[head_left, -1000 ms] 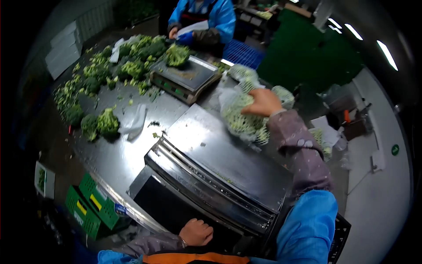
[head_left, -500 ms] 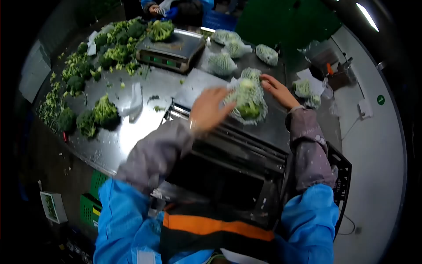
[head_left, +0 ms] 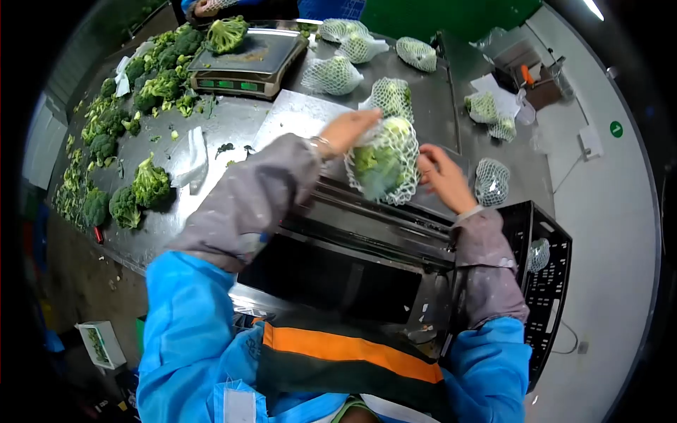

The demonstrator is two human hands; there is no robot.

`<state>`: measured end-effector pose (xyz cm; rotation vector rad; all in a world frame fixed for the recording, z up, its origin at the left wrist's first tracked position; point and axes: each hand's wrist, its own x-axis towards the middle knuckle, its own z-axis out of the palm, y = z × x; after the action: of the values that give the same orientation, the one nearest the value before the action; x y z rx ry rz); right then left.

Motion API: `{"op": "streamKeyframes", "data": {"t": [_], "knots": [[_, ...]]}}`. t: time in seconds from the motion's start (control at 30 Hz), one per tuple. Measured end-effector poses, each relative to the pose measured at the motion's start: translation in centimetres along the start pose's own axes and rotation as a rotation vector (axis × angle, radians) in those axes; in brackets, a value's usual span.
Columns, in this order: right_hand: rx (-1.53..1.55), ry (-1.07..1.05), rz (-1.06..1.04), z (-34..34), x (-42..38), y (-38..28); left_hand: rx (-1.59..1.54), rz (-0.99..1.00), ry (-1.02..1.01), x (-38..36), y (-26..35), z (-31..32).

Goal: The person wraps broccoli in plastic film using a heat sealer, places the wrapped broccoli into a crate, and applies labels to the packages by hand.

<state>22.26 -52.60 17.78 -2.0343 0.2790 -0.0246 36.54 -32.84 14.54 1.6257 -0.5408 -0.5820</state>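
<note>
I see the netted broccoli (head_left: 381,166) lying near-to-far between my hands: left hand (head_left: 347,132) flat at its far left end, right hand (head_left: 449,182) loosely spread just beside its right.

Netted broccoli (head_left: 386,166), table's (head_left: 236,123) near side: lower end blurred; left hand (head_left: 349,132) hides part of its upper left side. Left thumb: not visible. Right hand (head_left: 446,178): fingertip contact with the netting — cannot be confirmed. Scale (head_left: 247,53), far edge: display figures too small to read. Co-worker (head_left: 210,8), beyond that edge: cut off by the picture's top — head out of frame. Florets (head_left: 70,185), left edge: too small to count.
</note>
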Motion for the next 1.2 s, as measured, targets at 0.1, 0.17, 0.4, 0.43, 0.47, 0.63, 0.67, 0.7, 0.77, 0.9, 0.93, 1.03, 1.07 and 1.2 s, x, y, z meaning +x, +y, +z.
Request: {"op": "streamKeyframes", "data": {"t": [0.1, 0.17, 0.4, 0.43, 0.47, 0.63, 0.67, 0.7, 0.77, 0.9, 0.93, 1.03, 1.07, 1.2], "knots": [[-0.272, 0.111, -0.288, -4.0, -3.0, -0.4, 0.231, 0.067, 0.002, -5.1, 1.6, -4.7], [-0.391, 0.047, -0.188, -6.2, -6.3, 0.7, 0.653, 0.130, -0.035, -8.2, 0.7, -8.3], [-0.417, 0.150, -0.141, -5.0, -9.8, 6.6, 1.098, 0.227, -0.004, -9.6, -1.8, -8.8], [-0.431, 0.152, -0.119, -4.9, -9.8, 6.6, 1.103, 0.226, 0.000, -9.4, -1.6, -8.6], [-0.438, 0.145, -0.116, -4.9, -9.9, 6.7, 1.110, 0.222, 0.004, -9.3, -1.2, -8.5], [-0.475, 0.121, -0.082, -4.4, -10.2, 6.7, 1.158, 0.256, -0.006, -9.2, -1.4, -8.4], [-0.479, 0.119, -0.081, -4.2, -10.1, 6.8, 1.154, 0.255, -0.008, -9.3, -1.5, -8.5], [-0.485, 0.117, -0.080, -4.1, -10.2, 7.1, 1.149, 0.255, -0.008, -9.4, -1.5, -8.5], [-0.490, 0.125, -0.096, -3.9, -10.3, 7.1, 1.167, 0.193, -0.003, -9.4, -1.5, -8.3], [-0.495, 0.135, -0.176, -3.3, -9.9, 7.6, 1.159, 0.221, -0.019, -9.8, -2.4, -8.5], [-0.522, 0.129, -0.218, -3.2, -9.9, 7.6, 1.136, 0.270, -0.025, -9.8, -2.5, -8.7], [-0.443, 0.141, -0.201, -2.7, -10.0, 7.6, 1.130, 0.286, -0.036, -9.8, -2.4, -8.7], [-0.445, 0.141, -0.197, -2.7, -10.0, 7.5, 1.114, 0.300, -0.049, -9.8, -2.5, -8.8], [-0.414, 0.138, -0.220, -2.5, -10.0, 7.4, 1.012, 0.399, -0.107, -9.7, -2.8, -8.2]]}}
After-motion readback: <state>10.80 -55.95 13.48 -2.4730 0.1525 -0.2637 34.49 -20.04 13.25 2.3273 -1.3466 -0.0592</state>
